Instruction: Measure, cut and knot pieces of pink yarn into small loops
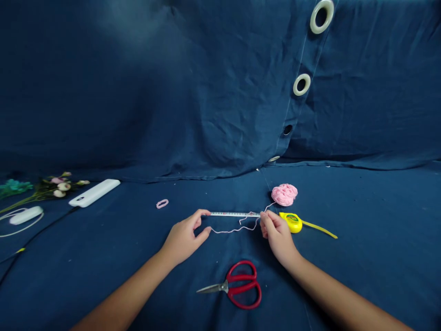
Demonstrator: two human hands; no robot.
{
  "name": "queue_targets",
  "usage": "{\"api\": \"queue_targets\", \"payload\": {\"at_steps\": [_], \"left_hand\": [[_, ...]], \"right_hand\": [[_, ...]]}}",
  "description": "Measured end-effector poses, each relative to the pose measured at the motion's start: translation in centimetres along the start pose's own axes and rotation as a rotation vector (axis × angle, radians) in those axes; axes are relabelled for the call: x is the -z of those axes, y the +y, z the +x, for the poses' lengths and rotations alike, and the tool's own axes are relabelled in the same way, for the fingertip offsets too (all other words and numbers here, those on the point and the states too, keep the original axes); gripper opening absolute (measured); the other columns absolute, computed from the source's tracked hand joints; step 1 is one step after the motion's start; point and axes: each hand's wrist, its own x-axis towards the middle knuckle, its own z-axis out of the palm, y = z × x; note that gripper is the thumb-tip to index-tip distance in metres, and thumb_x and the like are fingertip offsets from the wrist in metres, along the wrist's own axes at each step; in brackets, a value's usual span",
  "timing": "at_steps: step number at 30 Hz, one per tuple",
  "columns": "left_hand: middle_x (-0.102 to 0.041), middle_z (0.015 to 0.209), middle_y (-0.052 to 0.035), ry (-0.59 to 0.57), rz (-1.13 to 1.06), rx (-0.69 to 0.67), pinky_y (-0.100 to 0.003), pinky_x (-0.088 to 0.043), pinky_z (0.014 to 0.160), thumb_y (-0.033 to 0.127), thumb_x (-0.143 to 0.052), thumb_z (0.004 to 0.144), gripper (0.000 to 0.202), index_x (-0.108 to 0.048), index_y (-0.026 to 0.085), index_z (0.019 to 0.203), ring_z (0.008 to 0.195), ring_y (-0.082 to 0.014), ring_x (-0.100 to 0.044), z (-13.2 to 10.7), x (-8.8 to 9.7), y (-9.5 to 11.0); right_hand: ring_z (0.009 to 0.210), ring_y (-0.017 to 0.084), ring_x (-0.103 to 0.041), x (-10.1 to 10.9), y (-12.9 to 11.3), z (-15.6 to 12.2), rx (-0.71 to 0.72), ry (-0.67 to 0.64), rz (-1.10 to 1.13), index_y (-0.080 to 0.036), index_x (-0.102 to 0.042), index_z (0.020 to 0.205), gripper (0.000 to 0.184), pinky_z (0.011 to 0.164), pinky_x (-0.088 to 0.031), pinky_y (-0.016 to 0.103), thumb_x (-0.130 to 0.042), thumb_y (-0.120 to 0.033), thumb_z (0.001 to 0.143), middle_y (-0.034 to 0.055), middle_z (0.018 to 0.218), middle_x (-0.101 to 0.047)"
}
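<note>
A white measuring tape (pixel 234 214) runs level between the two hands, near the middle of the view, and a thin pink yarn strand (pixel 234 229) sags in a loose, kinked line below it. The right hand (pixel 277 232) has its fingers curled together, clamped on the tape and yarn at the tape's 3 o'clock end. The left hand (pixel 183 238) is at the 9 o'clock end, its fingers (pixel 198 219) apart from the thumb, with a fingertip at the tape's tip (whether it grips there is too fine to tell).

From the right hand, the yarn climbs to a pink yarn ball (pixel 284 194) at 1 o'clock. A yellow tape case (pixel 292 222) sits just beside that hand at 3 o'clock, trailing a yellow strip (pixel 320 230). Red-handled scissors (pixel 237 285) lie at 6 o'clock.

Farther out at 9 o'clock are a small pink loop (pixel 162 203), a white slab (pixel 94 193), a white oblong on a cord (pixel 26 215) and artificial flowers (pixel 57 187). All of it rests on dark blue cloth (pixel 220 138), which rises behind at 12 o'clock, with pale ring eyelets (pixel 321 16) at 1 o'clock.
</note>
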Motion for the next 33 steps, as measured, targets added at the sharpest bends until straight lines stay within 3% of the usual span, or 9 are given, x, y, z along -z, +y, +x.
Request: {"api": "queue_targets", "payload": {"at_steps": [2, 8, 12, 17, 25, 27, 29, 31, 33], "left_hand": [[-0.053, 0.08, 0.005, -0.028, 0.017, -0.038, -0.027, -0.037, 0.066, 0.045, -0.059, 0.095, 0.032, -0.063, 0.034, 0.125, 0.066, -0.0133, -0.056, 0.0, 0.1, 0.2], [-0.06, 0.08, 0.0015, -0.03, 0.053, -0.15, -0.028, -0.038, 0.068, 0.039, -0.061, 0.097, 0.018, -0.076, 0.03, 0.095, 0.075, -0.0155, -0.06, 0.2, -0.1, -0.2], [-0.061, 0.08, 0.0001, -0.008, 0.054, -0.195, -0.03, -0.039, 0.074, 0.039, -0.055, 0.102, 0.025, -0.073, 0.026, 0.091, 0.082, -0.0182, -0.059, 0.5, -0.1, -0.6], [-0.062, 0.092, -0.0026, 0.122, -0.079, -0.102, -0.031, -0.043, 0.08, 0.038, -0.043, 0.106, 0.028, -0.062, 0.021, 0.094, 0.088, -0.0192, -0.058, 0.8, 0.1, -0.6], [-0.06, 0.089, -0.0018, 0.147, -0.011, -0.094, -0.031, -0.042, 0.081, 0.026, -0.055, 0.093, 0.012, -0.058, 0.021, 0.082, 0.088, -0.0204, -0.057, 0.8, 0.0, -0.6], [-0.058, 0.087, -0.0018, 0.19, -0.014, -0.114, -0.032, -0.041, 0.08, 0.023, -0.056, 0.089, 0.01, -0.055, 0.021, 0.079, 0.086, -0.0205, -0.055, 1.0, 0.7, 0.5], [-0.056, 0.08, -0.0016, 0.184, -0.072, -0.165, -0.034, -0.041, 0.079, 0.021, -0.054, 0.088, 0.017, -0.05, 0.021, 0.071, 0.083, -0.0204, -0.054, 1.0, 2.1, 3.0], [-0.054, 0.072, 0.0, -0.01, -0.204, -0.249, -0.033, -0.041, 0.073, 0.02, -0.054, 0.086, 0.021, -0.046, 0.022, 0.067, 0.074, -0.0187, -0.053, 0.3, 4.1, 6.6], [-0.056, 0.067, 0.0008, -0.296, -0.33, -0.314, -0.035, -0.043, 0.07, 0.022, -0.059, 0.083, 0.023, -0.048, 0.024, 0.063, 0.067, -0.0185, -0.052, -1.8, 5.8, 10.0]], "right_hand": [[0.054, 0.013, -0.042, 0.0, -0.1, 0.0, 0.001, -0.029, 0.0, -0.022, -0.048, 0.07, 0.048, 0.052, -0.033, 0.028, -0.055, -0.06, 0.1, -0.0037, 0.058, -0.045], [0.053, 0.013, -0.043, 0.0, -0.3, 0.0, -0.004, -0.02, 0.0, -0.021, -0.049, 0.069, 0.049, 0.053, -0.034, 0.027, -0.055, -0.059, 0.1, -0.0036, 0.056, -0.046], [0.052, 0.012, -0.043, 0.0, -0.6, 0.1, -0.015, -0.054, 0.004, -0.021, -0.048, 0.067, 0.05, 0.052, -0.034, 0.027, -0.057, -0.059, 0.099, -0.0037, 0.056, -0.046], [0.05, 0.011, -0.044, 0.0, -1.4, 0.2, -0.029, -0.086, 0.0, -0.021, -0.047, 0.064, 0.052, 0.051, -0.034, 0.026, -0.057, -0.061, 0.097, -0.0036, 0.055, -0.046], [0.051, 0.012, -0.044, 0.1, -1.5, 0.3, -0.024, -0.15, -0.043, -0.022, -0.047, 0.064, 0.053, 0.051, -0.036, 0.026, -0.055, -0.062, 0.097, -0.0031, 0.055, -0.046], [0.051, 0.012, -0.045, 0.2, -1.2, 0.3, -0.018, -0.161, -0.057, -0.022, -0.048, 0.065, 0.052, 0.051, -0.036, 0.026, -0.054, -0.061, 0.098, -0.003, 0.055, -0.047], [0.051, 0.013, -0.045, 0.2, -0.9, 0.3, -0.016, -0.168, -0.066, -0.022, -0.048, 0.066, 0.051, 0.051, -0.036, 0.026, -0.054, -0.061, 0.099, -0.003, 0.054, -0.048], [0.051, 0.013, -0.045, 0.2, -0.6, 0.3, -0.015, -0.18, -0.078, -0.022, -0.047, 0.066, 0.051, 0.052, -0.035, 0.027, -0.053, -0.06, 0.1, -0.003, 0.054, -0.048], [0.051, 0.013, -0.044, 0.2, -0.5, 0.3, -0.012, -0.185, -0.085, -0.022, -0.047, 0.065, 0.052, 0.052, -0.035, 0.027, -0.053, -0.061, 0.1, -0.0031, 0.054, -0.048]]}}
